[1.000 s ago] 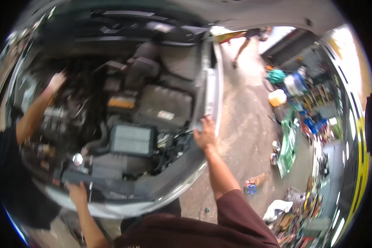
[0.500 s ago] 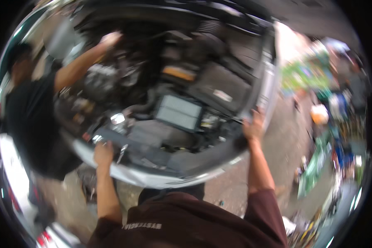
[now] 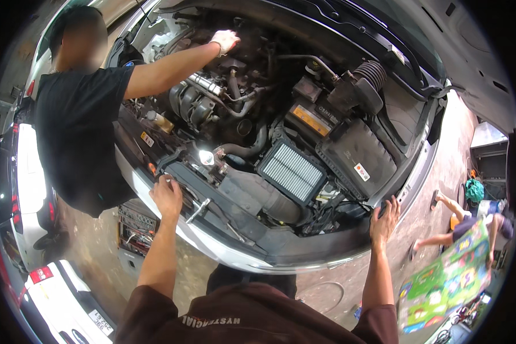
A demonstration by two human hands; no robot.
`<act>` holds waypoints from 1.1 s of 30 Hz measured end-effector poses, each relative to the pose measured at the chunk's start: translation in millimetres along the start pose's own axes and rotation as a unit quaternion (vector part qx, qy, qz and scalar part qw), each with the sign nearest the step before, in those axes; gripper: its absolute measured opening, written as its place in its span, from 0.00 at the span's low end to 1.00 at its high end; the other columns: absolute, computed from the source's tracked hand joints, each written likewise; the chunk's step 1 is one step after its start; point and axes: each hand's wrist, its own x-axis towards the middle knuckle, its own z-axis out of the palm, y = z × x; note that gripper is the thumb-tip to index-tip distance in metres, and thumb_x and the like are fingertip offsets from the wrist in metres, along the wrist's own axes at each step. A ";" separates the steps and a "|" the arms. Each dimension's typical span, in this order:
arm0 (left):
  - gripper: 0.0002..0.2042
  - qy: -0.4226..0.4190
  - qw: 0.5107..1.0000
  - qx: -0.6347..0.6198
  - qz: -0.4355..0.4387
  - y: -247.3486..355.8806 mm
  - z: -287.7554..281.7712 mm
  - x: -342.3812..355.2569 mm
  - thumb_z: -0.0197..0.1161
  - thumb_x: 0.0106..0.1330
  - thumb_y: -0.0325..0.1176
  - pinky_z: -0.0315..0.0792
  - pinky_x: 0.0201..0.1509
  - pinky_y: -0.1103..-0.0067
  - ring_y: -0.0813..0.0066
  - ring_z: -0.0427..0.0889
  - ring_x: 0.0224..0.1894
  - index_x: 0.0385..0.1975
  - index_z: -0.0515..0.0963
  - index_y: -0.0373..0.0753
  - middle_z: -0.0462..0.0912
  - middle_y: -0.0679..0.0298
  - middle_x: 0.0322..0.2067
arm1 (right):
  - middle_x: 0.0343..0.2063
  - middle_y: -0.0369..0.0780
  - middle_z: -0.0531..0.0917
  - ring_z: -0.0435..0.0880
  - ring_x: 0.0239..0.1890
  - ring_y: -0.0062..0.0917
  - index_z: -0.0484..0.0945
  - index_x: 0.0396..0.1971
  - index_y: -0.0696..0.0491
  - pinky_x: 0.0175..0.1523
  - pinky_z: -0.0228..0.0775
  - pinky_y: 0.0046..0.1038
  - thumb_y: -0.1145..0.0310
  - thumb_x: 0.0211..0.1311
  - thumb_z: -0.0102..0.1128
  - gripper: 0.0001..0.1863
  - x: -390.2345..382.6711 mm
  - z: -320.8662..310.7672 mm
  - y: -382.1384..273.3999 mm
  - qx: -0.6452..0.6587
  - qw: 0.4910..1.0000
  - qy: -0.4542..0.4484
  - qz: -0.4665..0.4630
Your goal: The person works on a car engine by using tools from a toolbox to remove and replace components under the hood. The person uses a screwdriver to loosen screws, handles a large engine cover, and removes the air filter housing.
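My left hand (image 3: 167, 198) is at the front edge of an open car engine bay, its fingers curled in a pinch; what lies in them, if anything, is hidden. An orange-tipped tool (image 3: 152, 168) is just beyond its fingertips. To its right, a silver T-shaped wrench (image 3: 198, 210) lies on the black front panel (image 3: 215, 221). My right hand (image 3: 385, 222) rests on the right front corner of the body, fingers stretched out. Between the hands, farther in, a pleated air filter (image 3: 294, 172) sits in a black frame, beside the black airbox cover (image 3: 358, 160).
At the left, a co-worker in black reaches a gloved hand (image 3: 225, 41) over the engine (image 3: 192, 106). The battery (image 3: 311, 119) stands behind the filter. A tool case (image 3: 136, 234) is below the bumper. At right, another person carries a colourful mat (image 3: 444, 284). White cars (image 3: 60, 298) stand at left.
My view has swung and become sharp, so the engine bay sits farther right in it. The colourful mat has come nearer along the right side. Both my hands stay at the car's front edge.
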 end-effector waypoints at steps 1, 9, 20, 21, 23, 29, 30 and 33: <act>0.10 0.002 1.000 -0.001 -0.003 -3.0 4.9 0.1 0.61 0.70 0.36 0.65 0.61 0.56 0.53 0.81 0.46 0.45 0.81 0.39 0.86 0.55 0.36 | 0.64 0.46 0.78 0.67 0.74 0.48 0.81 0.51 0.59 0.77 0.58 0.46 0.71 0.65 0.64 0.16 1.3 -1.3 1.1 0.001 1.000 -0.017 -0.009; 0.09 0.064 0.998 0.005 0.016 -3.6 10.6 4.4 0.60 0.68 0.34 0.62 0.70 0.58 0.56 0.82 0.45 0.41 0.81 0.38 0.85 0.59 0.28 | 0.53 0.44 0.84 0.66 0.74 0.50 0.84 0.35 0.61 0.77 0.57 0.48 0.72 0.64 0.63 0.07 3.2 -2.6 1.5 0.016 1.000 -0.017 -0.006; 0.09 0.057 0.998 0.006 -0.014 4.0 10.1 7.2 0.62 0.64 0.36 0.63 0.70 0.58 0.56 0.83 0.46 0.36 0.80 0.38 0.86 0.58 0.31 | 0.48 0.45 0.86 0.65 0.75 0.52 0.85 0.35 0.61 0.77 0.56 0.47 0.73 0.66 0.63 0.07 -4.4 -0.6 6.0 -0.002 1.000 -0.019 -0.021; 0.08 0.067 0.998 0.003 -0.009 3.3 12.7 8.2 0.64 0.63 0.36 0.63 0.69 0.57 0.56 0.83 0.45 0.36 0.79 0.39 0.86 0.58 0.32 | 0.47 0.45 0.86 0.65 0.75 0.52 0.85 0.35 0.61 0.77 0.57 0.47 0.73 0.66 0.63 0.07 -4.8 -2.8 5.0 -0.002 1.000 -0.017 -0.019; 0.08 0.086 0.996 -0.008 -0.009 -6.7 6.5 7.1 0.65 0.62 0.36 0.63 0.68 0.58 0.56 0.83 0.45 0.36 0.79 0.39 0.86 0.57 0.32 | 0.48 0.45 0.86 0.64 0.75 0.52 0.85 0.35 0.62 0.77 0.57 0.47 0.73 0.66 0.63 0.07 -3.6 -5.4 -6.5 0.008 0.999 -0.025 -0.026; 0.09 0.072 0.997 -0.006 -0.026 0.2 6.6 3.2 0.64 0.63 0.35 0.63 0.69 0.59 0.56 0.83 0.45 0.37 0.81 0.38 0.86 0.57 0.33 | 0.47 0.47 0.86 0.63 0.75 0.51 0.86 0.35 0.63 0.76 0.57 0.48 0.73 0.67 0.63 0.08 -1.1 -8.8 -7.2 -0.013 0.999 -0.040 -0.028; 0.09 0.078 0.997 -0.008 -0.019 1.0 6.1 2.3 0.64 0.63 0.35 0.63 0.69 0.58 0.56 0.83 0.45 0.37 0.81 0.38 0.86 0.57 0.33 | 0.48 0.48 0.86 0.64 0.75 0.53 0.86 0.36 0.64 0.77 0.56 0.48 0.72 0.68 0.61 0.10 -0.5 -12.4 -9.9 -0.019 0.998 -0.052 -0.025; 0.09 0.090 0.996 -0.014 -0.025 -2.3 12.1 1.3 0.63 0.63 0.34 0.63 0.69 0.58 0.55 0.83 0.45 0.38 0.81 0.37 0.86 0.56 0.33 | 0.49 0.51 0.85 0.65 0.74 0.55 0.86 0.37 0.65 0.78 0.55 0.48 0.71 0.69 0.60 0.11 1.9 -12.9 -8.3 -0.029 0.997 -0.056 -0.032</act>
